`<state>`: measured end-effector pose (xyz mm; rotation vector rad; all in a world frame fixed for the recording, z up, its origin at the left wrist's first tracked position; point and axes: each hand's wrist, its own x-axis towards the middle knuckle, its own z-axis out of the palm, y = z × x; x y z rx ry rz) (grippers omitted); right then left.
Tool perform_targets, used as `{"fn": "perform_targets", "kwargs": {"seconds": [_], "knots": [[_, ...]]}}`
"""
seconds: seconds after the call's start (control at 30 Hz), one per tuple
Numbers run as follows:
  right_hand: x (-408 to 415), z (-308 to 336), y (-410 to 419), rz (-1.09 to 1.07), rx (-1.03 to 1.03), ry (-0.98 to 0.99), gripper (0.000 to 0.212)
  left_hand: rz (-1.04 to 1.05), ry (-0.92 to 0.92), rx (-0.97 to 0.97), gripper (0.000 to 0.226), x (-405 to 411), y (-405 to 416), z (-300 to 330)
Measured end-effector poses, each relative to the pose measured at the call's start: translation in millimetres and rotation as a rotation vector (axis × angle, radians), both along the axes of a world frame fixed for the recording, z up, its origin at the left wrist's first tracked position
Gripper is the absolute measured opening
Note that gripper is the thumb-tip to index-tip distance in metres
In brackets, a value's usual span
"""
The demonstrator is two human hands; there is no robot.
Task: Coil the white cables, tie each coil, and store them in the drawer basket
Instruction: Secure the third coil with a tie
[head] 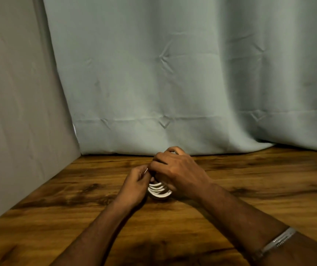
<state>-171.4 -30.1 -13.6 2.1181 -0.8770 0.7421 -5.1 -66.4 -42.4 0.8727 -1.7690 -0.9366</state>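
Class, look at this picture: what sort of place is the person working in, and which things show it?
Probably a curtained-off indoor work corner: a wooden table, a pale curtain hanging behind it, and a plain grey panel closing the left side.

Curtain [173, 83] close behind; bare table [58, 217] sideways.
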Motion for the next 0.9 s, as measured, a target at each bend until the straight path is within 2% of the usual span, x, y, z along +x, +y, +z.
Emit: {"fn": "perform_targets", "kwargs": {"seconds": [0.13, 0.2, 0.37, 0.5, 0.6, 0.7, 0.77, 0.9], "knots": [[1, -2, -2, 0.015, -0.012, -0.001, 0.019, 0.014, -0.027, -0.074, 0.029, 2, 1, 0], [2, -2, -1, 0.043, 0.012, -0.064, 0.019, -0.002, -0.036, -0.138, 0.025, 2, 1, -1], [0, -4, 0, 0.078, 0.233, -0.708, 0.008, 0.017, -0.172, -0.377, 0.024, 1, 9, 2], [-4, -7, -6, 0.058, 0.327, -0.921, 0.018, 0.158, -0.373, -0.562, 0.018, -2, 11, 4], [-3, -11, -7, 0.004, 0.333, -0.917, 0.022, 0.270, -0.488, -0.622, 0.023, -3, 10, 5], [-2, -9, -2, -0.002, 0.266, -0.653, 0.015, 0.227, -0.604, -0.622, 0.022, -6, 8, 4], [-2, -8, 0, 0.026, 0.258, -0.562, 0.012, 0.191, -0.611, -0.615, 0.020, -6, 8, 3], [-1, -11, -7, 0.068, 0.339, -0.673, 0.017, 0.126, -0.594, -0.667, 0.018, -1, 9, 3]]}}
